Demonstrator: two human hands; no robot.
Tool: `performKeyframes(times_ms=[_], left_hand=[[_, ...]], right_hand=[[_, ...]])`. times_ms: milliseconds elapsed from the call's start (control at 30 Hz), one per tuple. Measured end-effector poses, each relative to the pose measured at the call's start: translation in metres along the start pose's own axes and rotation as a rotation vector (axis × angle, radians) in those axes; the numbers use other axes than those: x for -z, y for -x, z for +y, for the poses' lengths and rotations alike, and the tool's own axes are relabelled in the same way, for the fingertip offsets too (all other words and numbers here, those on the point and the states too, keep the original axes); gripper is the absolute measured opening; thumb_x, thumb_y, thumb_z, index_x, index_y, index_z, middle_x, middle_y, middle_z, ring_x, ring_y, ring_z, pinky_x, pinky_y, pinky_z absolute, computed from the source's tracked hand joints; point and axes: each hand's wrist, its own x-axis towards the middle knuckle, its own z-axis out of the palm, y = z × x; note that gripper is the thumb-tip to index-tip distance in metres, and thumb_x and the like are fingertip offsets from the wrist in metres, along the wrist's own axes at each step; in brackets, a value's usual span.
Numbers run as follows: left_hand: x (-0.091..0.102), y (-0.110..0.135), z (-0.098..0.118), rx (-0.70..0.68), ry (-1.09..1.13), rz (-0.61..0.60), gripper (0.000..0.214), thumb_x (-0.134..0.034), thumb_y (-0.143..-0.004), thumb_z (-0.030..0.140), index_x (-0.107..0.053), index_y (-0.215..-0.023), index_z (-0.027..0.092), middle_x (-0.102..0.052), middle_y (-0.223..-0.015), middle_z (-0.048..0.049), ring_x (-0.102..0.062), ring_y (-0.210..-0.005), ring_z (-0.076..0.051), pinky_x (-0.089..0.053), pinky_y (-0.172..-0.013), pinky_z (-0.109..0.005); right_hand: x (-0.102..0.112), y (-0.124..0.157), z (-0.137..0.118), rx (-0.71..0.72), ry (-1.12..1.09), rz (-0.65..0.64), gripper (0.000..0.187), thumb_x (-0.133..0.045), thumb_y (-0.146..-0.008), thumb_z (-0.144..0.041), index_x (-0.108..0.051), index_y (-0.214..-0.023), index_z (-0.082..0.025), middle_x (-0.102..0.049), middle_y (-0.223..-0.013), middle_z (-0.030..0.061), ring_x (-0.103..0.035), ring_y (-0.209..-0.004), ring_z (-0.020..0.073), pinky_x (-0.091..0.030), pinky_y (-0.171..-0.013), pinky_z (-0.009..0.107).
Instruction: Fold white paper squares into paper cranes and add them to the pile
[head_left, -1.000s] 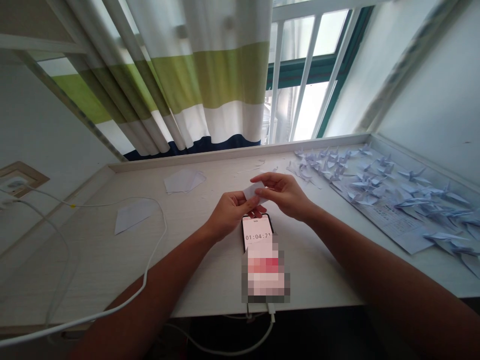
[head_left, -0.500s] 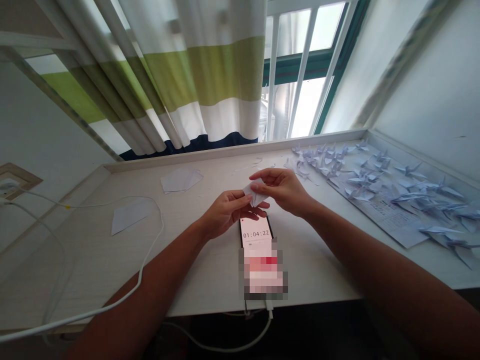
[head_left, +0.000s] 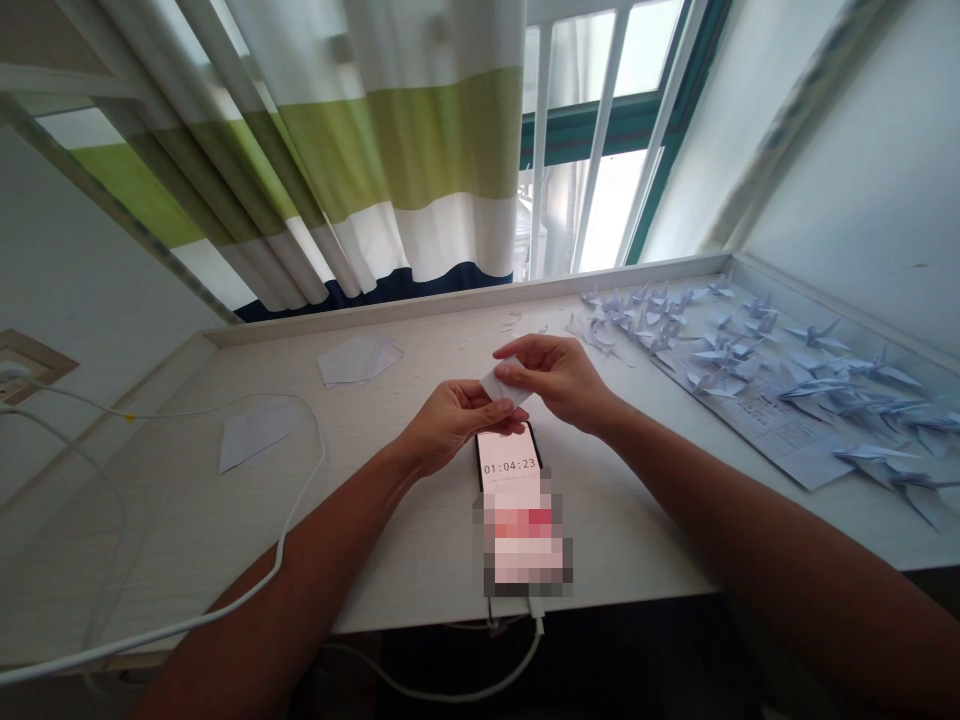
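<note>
Both my hands meet above the middle of the white desk point(head_left: 187, 520), pinching one small folded piece of white paper point(head_left: 498, 383) between them. My left hand point(head_left: 448, 422) grips its lower left side with curled fingers. My right hand point(head_left: 559, 376) pinches its upper right side with thumb and fingertips. Directly below the hands a phone point(head_left: 511, 470) lies flat on the desk, its screen showing a running timer. Part of the paper is hidden by my fingers.
Several folded paper cranes point(head_left: 757, 360) lie spread over a printed sheet at the right. A stack of white paper squares point(head_left: 358, 360) and a single folded sheet point(head_left: 255, 432) rest at the left. A white cable point(head_left: 300, 500) loops across the desk's left side. A striped curtain point(head_left: 390, 150) and a window stand behind.
The timer has advanced two seconds. My hands have shifted slightly while working the small paper between the fingers; the view has drifted a little to the right.
</note>
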Motion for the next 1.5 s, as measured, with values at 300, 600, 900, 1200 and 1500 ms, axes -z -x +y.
performKeyframes(times_ms=[300, 600, 900, 1200, 1500], left_hand=[[0.0054, 0.0022, 0.0042, 0.012, 0.004, -0.128, 0.029, -0.077, -0.092, 0.034, -0.077, -0.113, 0.012, -0.080, -0.112, -0.0158, -0.079, -0.095, -0.025, -0.060, -0.091, -0.040], [0.0082, 0.0008, 0.0021, 0.009, 0.094, -0.203, 0.027, -0.073, -0.096, 0.033, -0.076, -0.113, 0.013, -0.080, -0.111, -0.0142, -0.079, -0.093, -0.022, -0.061, -0.091, -0.038], [0.0042, 0.0012, -0.0002, -0.013, 0.103, -0.169, 0.025, -0.079, -0.090, 0.030, -0.077, -0.108, 0.013, -0.081, -0.105, -0.0116, -0.079, -0.085, -0.019, -0.063, -0.086, -0.034], [0.0020, 0.0013, -0.0007, -0.089, -0.027, -0.122, 0.026, -0.079, -0.090, 0.033, -0.076, -0.105, 0.012, -0.081, -0.101, -0.0123, -0.079, -0.083, -0.020, -0.064, -0.086, -0.037], [0.0045, -0.0043, -0.0035, -0.161, -0.207, 0.044, 0.031, -0.072, -0.094, 0.040, -0.073, -0.108, 0.013, -0.080, -0.100, -0.0123, -0.079, -0.085, -0.022, -0.063, -0.083, -0.039]], right_hand=[[0.0009, -0.0001, 0.0011, 0.072, 0.023, 0.043, 0.027, -0.090, -0.075, -0.037, -0.077, -0.092, -0.021, -0.075, -0.082, 0.0013, -0.071, -0.076, 0.0164, -0.060, -0.070, 0.033], [0.0038, -0.0012, 0.0016, 0.088, -0.095, -0.072, 0.023, -0.085, -0.083, -0.033, -0.078, -0.102, -0.022, -0.077, -0.080, 0.0005, -0.070, -0.069, 0.0134, -0.057, -0.061, 0.028], [0.0020, -0.0013, 0.0026, 0.129, -0.004, -0.006, 0.015, -0.087, -0.081, -0.032, -0.081, -0.092, -0.023, -0.076, -0.082, 0.0005, -0.069, -0.074, 0.0137, -0.057, -0.067, 0.030], [0.0002, 0.0001, 0.0047, 0.149, 0.124, 0.047, 0.017, -0.084, -0.083, -0.036, -0.078, -0.093, -0.022, -0.075, -0.084, 0.0011, -0.069, -0.075, 0.0163, -0.057, -0.068, 0.034], [0.0033, 0.0019, -0.0016, 0.319, 0.588, 0.153, 0.015, -0.077, -0.088, -0.030, -0.067, -0.098, -0.024, -0.076, -0.112, 0.0059, -0.070, -0.109, 0.0264, -0.055, -0.098, 0.051]])
